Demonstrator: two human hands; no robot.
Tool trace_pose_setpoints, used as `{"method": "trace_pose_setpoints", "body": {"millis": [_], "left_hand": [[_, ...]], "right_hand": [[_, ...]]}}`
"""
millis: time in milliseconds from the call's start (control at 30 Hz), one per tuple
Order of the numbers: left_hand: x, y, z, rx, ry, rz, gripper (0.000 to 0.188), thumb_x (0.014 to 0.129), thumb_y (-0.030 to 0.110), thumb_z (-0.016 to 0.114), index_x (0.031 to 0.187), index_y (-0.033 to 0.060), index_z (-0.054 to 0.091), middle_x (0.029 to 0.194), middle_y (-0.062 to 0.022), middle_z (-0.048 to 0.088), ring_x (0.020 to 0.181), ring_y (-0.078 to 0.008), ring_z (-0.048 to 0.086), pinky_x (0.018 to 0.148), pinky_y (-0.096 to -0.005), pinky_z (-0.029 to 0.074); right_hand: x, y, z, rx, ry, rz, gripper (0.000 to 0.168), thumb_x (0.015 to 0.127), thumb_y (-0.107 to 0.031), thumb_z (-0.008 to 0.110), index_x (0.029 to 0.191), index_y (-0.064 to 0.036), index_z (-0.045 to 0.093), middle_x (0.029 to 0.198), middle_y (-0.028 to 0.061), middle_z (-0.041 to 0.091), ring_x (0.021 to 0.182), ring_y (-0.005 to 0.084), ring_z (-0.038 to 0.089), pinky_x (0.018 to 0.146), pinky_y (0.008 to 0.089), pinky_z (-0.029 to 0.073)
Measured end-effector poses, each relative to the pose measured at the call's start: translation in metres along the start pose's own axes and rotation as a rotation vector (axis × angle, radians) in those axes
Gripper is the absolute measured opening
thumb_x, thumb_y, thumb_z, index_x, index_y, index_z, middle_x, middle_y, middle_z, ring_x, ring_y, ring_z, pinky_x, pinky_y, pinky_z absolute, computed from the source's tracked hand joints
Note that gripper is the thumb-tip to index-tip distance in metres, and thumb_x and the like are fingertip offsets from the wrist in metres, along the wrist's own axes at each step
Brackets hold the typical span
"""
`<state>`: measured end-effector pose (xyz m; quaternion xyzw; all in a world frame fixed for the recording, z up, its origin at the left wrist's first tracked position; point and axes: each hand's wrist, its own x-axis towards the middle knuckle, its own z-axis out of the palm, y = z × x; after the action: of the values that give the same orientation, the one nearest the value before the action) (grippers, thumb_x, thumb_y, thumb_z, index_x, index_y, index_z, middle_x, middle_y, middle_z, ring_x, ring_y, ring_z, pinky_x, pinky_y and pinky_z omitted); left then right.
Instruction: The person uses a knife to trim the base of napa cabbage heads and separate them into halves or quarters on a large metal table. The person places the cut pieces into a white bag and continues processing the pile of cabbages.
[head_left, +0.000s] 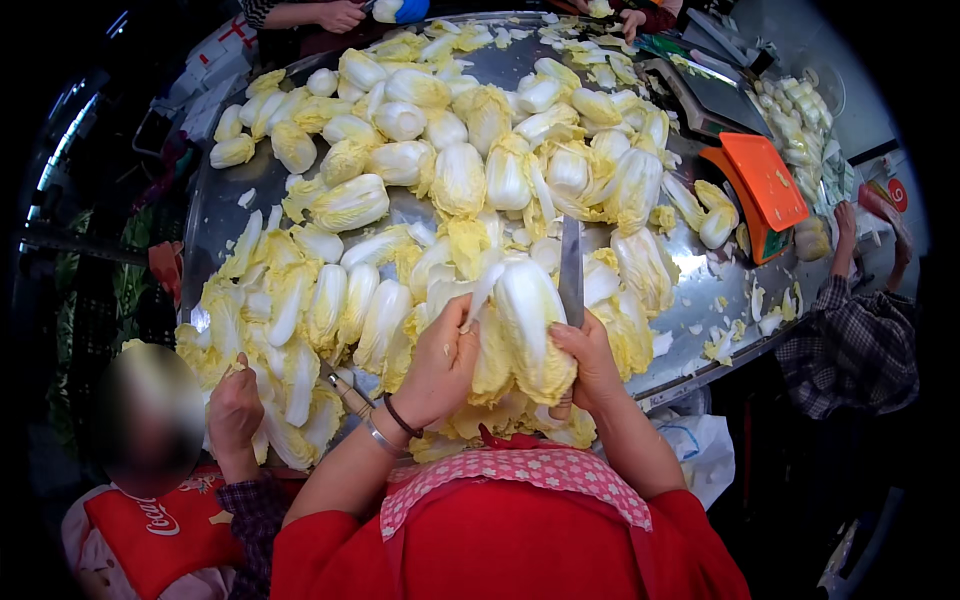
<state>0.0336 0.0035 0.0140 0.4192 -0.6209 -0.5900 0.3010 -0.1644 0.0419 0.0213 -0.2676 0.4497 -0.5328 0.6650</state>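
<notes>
Before me a napa cabbage is held upright above the heaped leaves. My right hand grips its right side and also holds a knife with a wooden handle, its blade pointing away from me. My left hand pinches an outer cabbage leaf that stands off the head's left side. Under both hands lie loose yellow leaves. Several trimmed cabbages rest to the left of my hands, and many more cover the metal table beyond.
A second wooden-handled knife lies by my left wrist. A co-worker's hand is close on the left; other co-workers' hands are at the far edge and right. An orange scale, a grey scale and bagged cabbages stand at right.
</notes>
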Motion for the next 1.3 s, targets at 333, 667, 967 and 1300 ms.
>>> {"method": "trace_pose_setpoints", "body": {"millis": [333, 667, 967, 1300], "left_hand": [[0.006, 0.006, 0.006, 0.169, -0.008, 0.246, 0.056, 0.091, 0.025, 0.056, 0.135, -0.0022, 0.033, 0.125, -0.018, 0.046, 0.116, -0.0298, 0.046, 0.099, -0.0366, 0.036], [0.003, 0.029, 0.012, -0.414, -0.095, -0.063, 0.059, 0.083, 0.008, 0.067, 0.131, 0.0038, 0.033, 0.111, -0.0081, 0.049, 0.097, -0.0128, 0.052, 0.076, -0.0231, 0.049], [-0.001, 0.025, 0.006, -0.429, -0.154, -0.057, 0.071, 0.084, 0.013, 0.065, 0.141, 0.0047, 0.023, 0.125, -0.0095, 0.046, 0.109, -0.0155, 0.049, 0.072, -0.025, 0.049], [-0.001, 0.017, 0.001, -0.685, -0.261, -0.083, 0.071, 0.089, 0.013, 0.059, 0.145, 0.0067, 0.016, 0.106, -0.0029, 0.046, 0.086, -0.0078, 0.048, 0.068, -0.0211, 0.044]], "right_hand": [[0.014, 0.01, -0.008, 0.12, -0.08, -0.019, 0.058, 0.087, -0.035, 0.045, 0.132, 0.002, 0.038, 0.116, 0.0174, 0.056, 0.098, 0.0239, 0.06, 0.086, 0.0351, 0.048], [-0.002, 0.001, 0.018, -0.374, 0.038, -0.352, 0.076, 0.072, -0.015, 0.077, 0.133, 0.001, 0.036, 0.117, 0.0122, 0.055, 0.106, 0.0181, 0.056, 0.09, 0.0313, 0.045], [-0.005, -0.004, 0.015, -0.191, 0.014, -0.174, 0.061, 0.077, -0.012, 0.073, 0.128, 0.002, 0.043, 0.109, 0.009, 0.059, 0.097, 0.0138, 0.058, 0.083, 0.0285, 0.048], [-0.001, -0.006, 0.008, -0.072, 0.005, -0.054, 0.041, 0.081, -0.014, 0.066, 0.115, 0.003, 0.052, 0.093, 0.0096, 0.064, 0.078, 0.0127, 0.062, 0.067, 0.0268, 0.052]]}}
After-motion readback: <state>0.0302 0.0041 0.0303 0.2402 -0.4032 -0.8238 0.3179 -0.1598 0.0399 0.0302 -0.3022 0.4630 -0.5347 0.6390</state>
